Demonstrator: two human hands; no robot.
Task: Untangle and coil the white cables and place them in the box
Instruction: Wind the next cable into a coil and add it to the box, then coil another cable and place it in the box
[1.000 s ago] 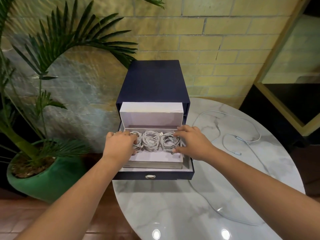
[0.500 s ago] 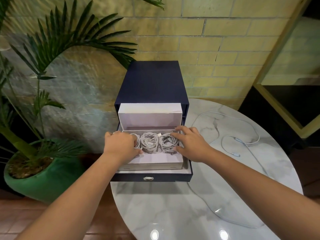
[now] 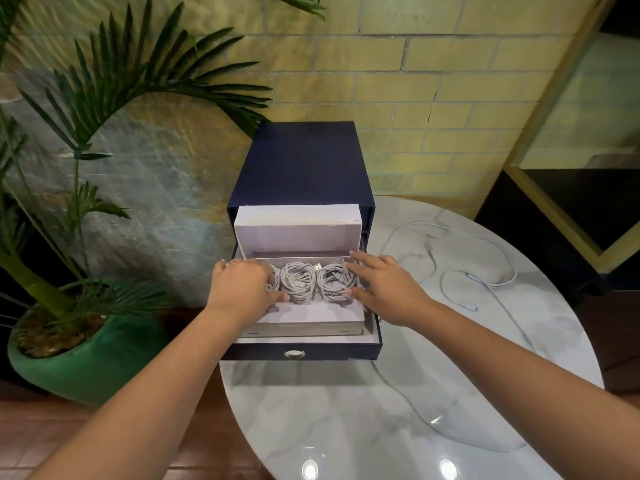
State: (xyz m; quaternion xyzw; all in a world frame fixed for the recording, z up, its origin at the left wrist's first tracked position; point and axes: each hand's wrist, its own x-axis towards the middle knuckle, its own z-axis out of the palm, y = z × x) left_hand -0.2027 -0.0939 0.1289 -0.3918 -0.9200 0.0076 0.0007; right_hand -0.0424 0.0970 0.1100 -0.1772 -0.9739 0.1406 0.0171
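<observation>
Marble surface [image 3: 346,427]: in the navy drawer box [image 3: 301,161], coiled white cables [image 3: 298,282] are pressed by the flat right hand [image 3: 384,289], left hand [image 3: 239,289] grip hidden. Beside it, a loose cable [image 3: 426,223], likely limp, is best taken near its plug [image 3: 472,308].

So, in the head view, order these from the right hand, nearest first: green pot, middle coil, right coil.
1. Right coil, under the right hand's fingers.
2. Middle coil, centre of the box.
3. Green pot, far to the left.
</observation>
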